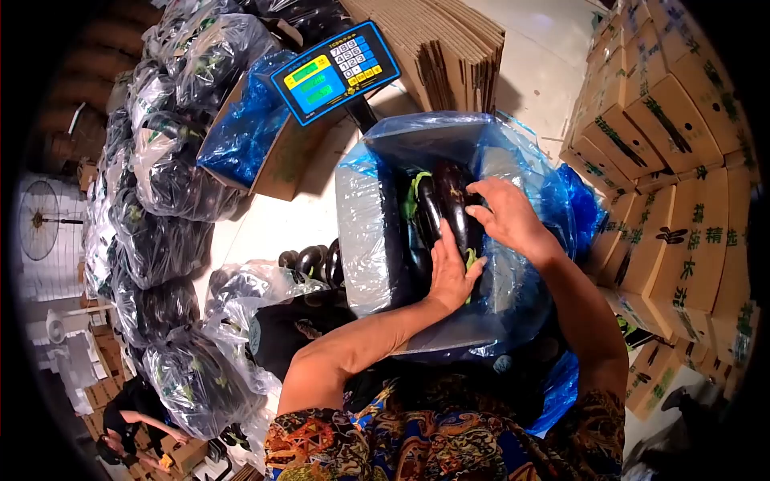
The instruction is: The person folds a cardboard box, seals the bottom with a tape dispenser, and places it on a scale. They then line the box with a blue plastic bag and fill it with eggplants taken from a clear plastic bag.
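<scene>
An open carton with a blue plastic liner (365, 232) stands before me, with dark eggplants (454, 196) lying inside it. My left hand (451, 271) rests on the eggplants near a green stem, fingers stretched out. Over the right side of the same eggplants, my right hand (507, 212) touches them with its fingers apart and slightly bent. Neither hand is wrapped around an eggplant. Just behind the carton is a scale display (335, 74) with a keypad. The lower eggplants are partly hidden by my left hand and the liner.
Clear bags of eggplants (172, 160) are piled at the left. Another blue-lined carton (281, 156) stands beyond the scale. Flattened cardboard (449, 48) lies at the back, and printed cartons (682, 232) are stacked right. Loose eggplants (311, 260) lie left of my carton. A person (132, 417) is at lower left.
</scene>
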{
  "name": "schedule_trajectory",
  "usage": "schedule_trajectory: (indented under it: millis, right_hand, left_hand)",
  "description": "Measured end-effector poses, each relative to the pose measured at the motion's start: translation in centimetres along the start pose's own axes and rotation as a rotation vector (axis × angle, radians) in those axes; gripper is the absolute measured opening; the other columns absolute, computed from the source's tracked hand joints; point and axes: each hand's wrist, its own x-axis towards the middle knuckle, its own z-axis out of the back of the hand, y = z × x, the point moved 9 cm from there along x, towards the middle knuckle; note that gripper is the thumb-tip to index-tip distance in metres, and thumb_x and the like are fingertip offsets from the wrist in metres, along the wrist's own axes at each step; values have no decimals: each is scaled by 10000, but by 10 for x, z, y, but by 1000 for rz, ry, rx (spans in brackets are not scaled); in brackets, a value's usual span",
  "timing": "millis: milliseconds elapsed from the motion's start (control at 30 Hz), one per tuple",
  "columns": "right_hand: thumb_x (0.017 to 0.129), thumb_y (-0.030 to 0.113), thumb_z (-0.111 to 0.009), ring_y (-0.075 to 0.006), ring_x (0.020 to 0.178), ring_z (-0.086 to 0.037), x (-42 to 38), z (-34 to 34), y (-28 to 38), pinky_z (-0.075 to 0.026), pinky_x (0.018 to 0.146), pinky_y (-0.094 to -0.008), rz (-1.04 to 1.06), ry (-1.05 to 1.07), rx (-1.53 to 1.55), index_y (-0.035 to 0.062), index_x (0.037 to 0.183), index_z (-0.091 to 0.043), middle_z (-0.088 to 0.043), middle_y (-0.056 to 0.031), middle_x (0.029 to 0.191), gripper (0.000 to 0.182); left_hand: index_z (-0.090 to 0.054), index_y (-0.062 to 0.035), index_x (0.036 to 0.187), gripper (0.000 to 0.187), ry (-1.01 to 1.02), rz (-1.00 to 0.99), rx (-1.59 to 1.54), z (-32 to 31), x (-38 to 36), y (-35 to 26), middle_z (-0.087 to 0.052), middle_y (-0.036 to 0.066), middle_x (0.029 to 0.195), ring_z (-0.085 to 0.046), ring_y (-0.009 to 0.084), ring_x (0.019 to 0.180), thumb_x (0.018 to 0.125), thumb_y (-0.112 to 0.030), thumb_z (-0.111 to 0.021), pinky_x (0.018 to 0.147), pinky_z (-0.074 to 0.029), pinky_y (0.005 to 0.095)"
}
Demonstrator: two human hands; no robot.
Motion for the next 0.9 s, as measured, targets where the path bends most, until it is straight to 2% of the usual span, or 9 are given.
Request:
schedule_trajectory:
  millis: [100, 167, 200, 233, 367, 500, 633, 700, 900]
  right_hand:
    - [757, 126, -689, -354, 1023, -509, -5, -13, 22, -423, 846, -446, 90, 50, -229, 40, 1037, -620, -582, -134, 1054, 300]
    - [719, 147, -718, -311, 1045, -497, -8, -24, 32, -377, 845, -433, 116, 92, -310, 42, 1069, -607, -556, -114, 1113, 382]
    - [715, 156, -723, -311, 1045, -509, -10, -28, 35, -385, 838, -435, 123, 92, -338, 38, 1080, -600, -561, -123, 1127, 403]
    - [711, 164, -728, -311, 1045, -520, -10, -31, 36, -392, 831, -436, 139, 94, -363, 33, 1092, -594, -565, -132, 1141, 425]
    - [729, 157, -719, -385, 1008, -561, -8, -31, 29, -443, 842, -449, 260, 94, -217, 19, 1087, -602, -605, -184, 1115, 401]
    - [812, 46, -650, -413, 1019, -555, 6, -29, 71, -444, 898, -426, 120, 116, -103, -19, 1081, -597, -587, -231, 1126, 282]
    - [835, 3, -596, -288, 790, -612, 30, -55, 134, -485, 761, -339, 94, 268, 128, -36, 1038, -618, -626, -195, 1002, 208]
    - [825, -7, -608, -263, 770, -611, 42, -77, 170, -486, 740, -314, 145, 341, 193, -33, 1026, -624, -635, -168, 945, 204]
    - [800, -32, -651, -325, 824, -654, 49, -175, 222, -525, 740, -337, 262, 605, 331, 0, 1095, -616, -645, -197, 957, 298]
  left_hand:
    - [130, 14, 1474, 1117, 238, 152, 303, 7, 3, 5, -461, 310, 1221, -458, 459, 1110, 852, -602, -564, 965, -391, 466]
    - [-46, 39, 1484, 1079, 651, 348, 275, 33, -3, 0, -555, 325, 1170, -547, 445, 1095, 839, -693, -505, 916, -449, 463]
    - [-289, 44, 1428, 993, 624, 159, 326, 33, 7, 16, -608, 323, 1105, -600, 426, 1059, 833, -730, -471, 881, -480, 458]
    - [-460, 34, 1323, 818, 583, -22, 230, 58, 12, -8, -642, 277, 1052, -643, 381, 976, 870, -645, -517, 863, -498, 416]
    - [-603, 26, 1158, 392, 313, -187, -185, 240, -26, -58, -674, 136, 946, -629, 188, 861, 969, -309, -527, 798, -502, 312]
    - [-636, -4, 1019, 248, -217, 286, -418, 374, -138, 98, -651, 45, 853, -607, 117, 764, 943, -230, -571, 727, -489, 264]
    - [-645, -30, 872, 175, -296, 638, 153, 362, -296, 305, -646, 54, 780, -627, 170, 722, 921, -180, -568, 696, -494, 307]
    - [-654, -73, 834, 138, -567, 534, 362, 351, -331, 319, -603, 200, 706, -595, 423, 700, 866, -126, -530, 683, -479, 488]
    - [-605, -41, 938, 156, -797, 510, 344, 329, -325, 409, -633, 215, 874, -609, 412, 816, 827, -150, -608, 687, -480, 487]
